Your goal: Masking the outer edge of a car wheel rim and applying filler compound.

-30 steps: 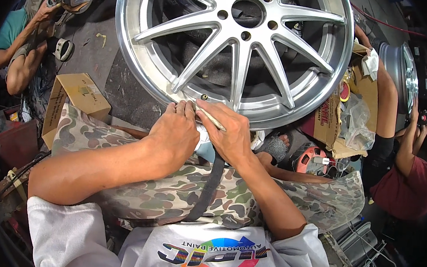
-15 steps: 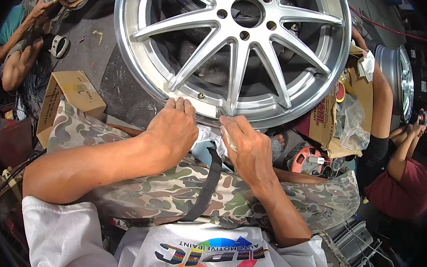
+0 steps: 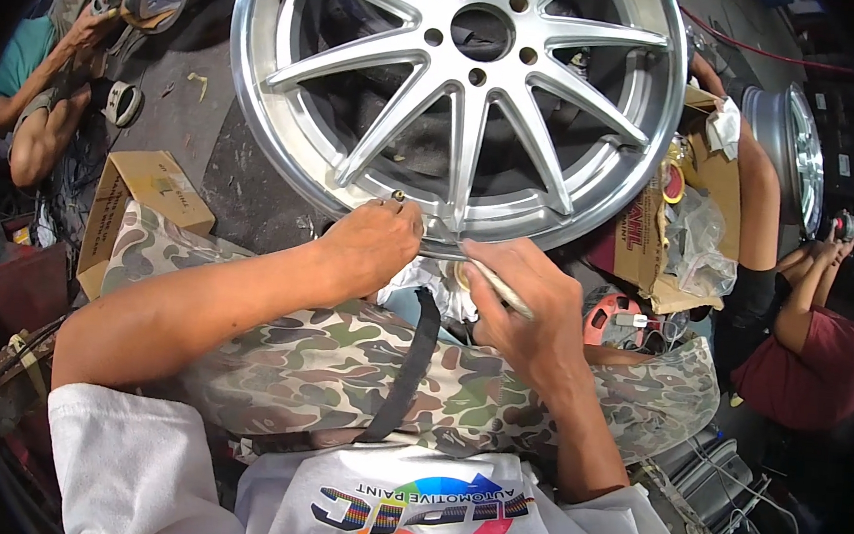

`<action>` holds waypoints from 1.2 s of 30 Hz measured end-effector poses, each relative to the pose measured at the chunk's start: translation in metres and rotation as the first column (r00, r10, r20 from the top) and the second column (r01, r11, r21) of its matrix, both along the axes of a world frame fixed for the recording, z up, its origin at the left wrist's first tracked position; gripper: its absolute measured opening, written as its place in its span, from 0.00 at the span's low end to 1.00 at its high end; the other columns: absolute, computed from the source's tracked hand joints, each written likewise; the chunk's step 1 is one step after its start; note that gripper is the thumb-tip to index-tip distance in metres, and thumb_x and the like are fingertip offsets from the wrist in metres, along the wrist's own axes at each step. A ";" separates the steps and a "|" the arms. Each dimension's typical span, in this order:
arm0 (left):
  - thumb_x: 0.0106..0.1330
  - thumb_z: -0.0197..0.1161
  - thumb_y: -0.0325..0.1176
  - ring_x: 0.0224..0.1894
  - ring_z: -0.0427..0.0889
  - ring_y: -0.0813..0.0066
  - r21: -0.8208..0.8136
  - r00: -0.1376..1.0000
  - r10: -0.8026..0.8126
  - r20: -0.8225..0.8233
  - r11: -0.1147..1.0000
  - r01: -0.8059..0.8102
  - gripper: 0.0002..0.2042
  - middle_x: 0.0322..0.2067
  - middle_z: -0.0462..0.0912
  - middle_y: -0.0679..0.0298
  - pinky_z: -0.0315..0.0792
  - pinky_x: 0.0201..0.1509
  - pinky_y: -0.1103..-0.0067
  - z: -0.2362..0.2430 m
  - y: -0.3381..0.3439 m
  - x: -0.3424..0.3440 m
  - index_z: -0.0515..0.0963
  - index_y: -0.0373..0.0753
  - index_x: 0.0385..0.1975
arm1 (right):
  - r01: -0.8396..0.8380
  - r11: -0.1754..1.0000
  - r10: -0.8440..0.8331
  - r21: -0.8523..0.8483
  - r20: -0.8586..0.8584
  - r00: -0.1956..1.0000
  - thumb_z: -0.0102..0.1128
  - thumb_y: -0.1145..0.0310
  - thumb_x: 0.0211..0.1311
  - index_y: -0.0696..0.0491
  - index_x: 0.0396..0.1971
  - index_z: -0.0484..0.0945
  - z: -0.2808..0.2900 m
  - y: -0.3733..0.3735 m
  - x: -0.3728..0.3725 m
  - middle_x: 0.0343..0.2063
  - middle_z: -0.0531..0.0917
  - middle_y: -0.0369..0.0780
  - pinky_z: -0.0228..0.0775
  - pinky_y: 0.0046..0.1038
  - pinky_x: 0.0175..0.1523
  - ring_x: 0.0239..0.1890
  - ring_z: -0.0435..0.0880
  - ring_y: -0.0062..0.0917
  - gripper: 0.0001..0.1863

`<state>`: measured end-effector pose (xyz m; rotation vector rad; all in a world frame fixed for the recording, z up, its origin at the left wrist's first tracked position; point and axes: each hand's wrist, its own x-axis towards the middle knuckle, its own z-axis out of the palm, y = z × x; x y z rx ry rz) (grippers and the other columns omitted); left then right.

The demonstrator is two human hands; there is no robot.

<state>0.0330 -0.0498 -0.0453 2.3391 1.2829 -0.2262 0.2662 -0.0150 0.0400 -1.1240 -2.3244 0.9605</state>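
Note:
A silver multi-spoke wheel rim (image 3: pixel 457 139) lies face up before my knees, its polished lip toward me. My left hand (image 3: pixel 373 248) is closed at the lip's near edge, its bunched fingertips pressed on the metal beside the valve stem (image 3: pixel 398 196). My right hand (image 3: pixel 535 301) grips a narrow off-white roll of masking tape (image 3: pixel 501 289), seen nearly edge-on and partly hidden by the fingers. Its index fingertip is close to the lip, right of my left hand. A pale band that looks like tape (image 3: pixel 301 142) lines the inner left of the rim.
Cardboard boxes stand at left (image 3: pixel 157 191) and right (image 3: pixel 639 249), the right one holding plastic bags. A red cable reel (image 3: pixel 612 317) lies near my right knee. Co-workers sit on both sides; the maroon-shirted one (image 3: pixel 811 363) holds a tool. Another wheel (image 3: pixel 792 155) stands far right.
My left hand has slid right along the lip. The right hand has shifted right and turned, showing more of the tape roll. The wheel sits slightly lower and left in view.

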 end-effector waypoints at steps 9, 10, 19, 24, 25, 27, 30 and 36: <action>0.55 0.69 0.31 0.45 0.88 0.58 0.043 0.976 -0.063 -0.208 0.996 0.073 0.08 0.36 0.87 0.51 0.82 0.44 0.68 0.030 -0.007 0.030 0.89 0.34 0.28 | 0.162 0.985 -0.158 0.067 -0.062 0.986 0.69 0.73 0.69 0.60 0.38 0.85 0.020 0.010 0.070 0.30 0.84 0.45 0.76 0.36 0.37 0.30 0.84 0.40 0.05; 0.55 0.71 0.32 0.42 0.90 0.58 -0.027 0.977 -0.036 -0.210 0.999 0.031 0.07 0.33 0.89 0.50 0.83 0.45 0.67 0.031 -0.006 0.031 0.90 0.36 0.28 | 0.116 0.976 -0.112 0.186 -0.032 0.993 0.66 0.72 0.73 0.61 0.36 0.83 0.024 0.014 0.079 0.28 0.83 0.45 0.76 0.35 0.36 0.28 0.84 0.39 0.07; 0.69 0.70 0.39 0.35 0.91 0.54 0.053 0.871 0.446 0.203 0.884 -0.465 0.13 0.33 0.90 0.48 0.83 0.44 0.64 0.094 0.106 -0.064 0.89 0.33 0.36 | 0.471 0.881 -0.472 -0.051 -0.004 0.882 0.61 0.65 0.79 0.60 0.33 0.77 0.017 0.033 0.121 0.23 0.72 0.40 0.67 0.35 0.32 0.24 0.75 0.28 0.15; 0.64 0.76 0.49 0.55 0.87 0.52 0.627 0.625 0.671 0.399 0.298 -0.720 0.29 0.51 0.88 0.46 0.79 0.60 0.61 0.143 0.192 -0.184 0.82 0.33 0.58 | 0.220 0.974 -0.226 0.057 0.335 0.915 0.74 0.66 0.65 0.59 0.32 0.83 -0.045 0.022 0.143 0.32 0.76 0.49 0.71 0.52 0.39 0.35 0.82 0.51 0.12; 0.64 0.76 0.50 0.59 0.85 0.52 0.632 0.577 0.722 0.381 0.253 -0.733 0.31 0.54 0.86 0.46 0.77 0.63 0.61 0.139 0.207 -0.207 0.81 0.34 0.60 | 0.232 0.973 -0.204 -0.008 0.451 0.869 0.76 0.61 0.62 0.56 0.32 0.85 -0.056 0.021 0.144 0.35 0.79 0.50 0.74 0.54 0.43 0.39 0.85 0.52 0.14; 0.64 0.75 0.53 0.63 0.82 0.50 0.627 0.534 0.787 0.309 0.254 -0.737 0.35 0.57 0.85 0.48 0.74 0.67 0.61 0.131 0.226 -0.243 0.78 0.34 0.64 | 0.214 0.976 -0.172 -0.034 0.484 0.858 0.76 0.60 0.62 0.56 0.33 0.86 -0.078 0.017 0.151 0.35 0.80 0.50 0.76 0.54 0.44 0.40 0.85 0.53 0.14; 0.64 0.72 0.44 0.51 0.88 0.44 0.515 0.602 0.743 0.293 0.408 -0.754 0.18 0.44 0.90 0.43 0.80 0.58 0.59 0.126 0.239 -0.264 0.89 0.35 0.44 | 0.202 0.977 -0.136 -0.068 0.528 0.839 0.76 0.57 0.61 0.56 0.34 0.88 -0.088 0.011 0.158 0.37 0.81 0.51 0.78 0.53 0.47 0.42 0.86 0.54 0.15; 0.67 0.68 0.36 0.39 0.91 0.47 0.659 0.757 0.571 0.318 0.441 -0.609 0.12 0.34 0.90 0.44 0.81 0.47 0.61 0.167 0.208 -0.198 0.90 0.33 0.39 | 0.251 0.968 -0.225 0.009 0.472 0.852 0.76 0.60 0.61 0.57 0.29 0.84 -0.071 0.017 0.148 0.34 0.81 0.50 0.76 0.52 0.44 0.39 0.85 0.54 0.15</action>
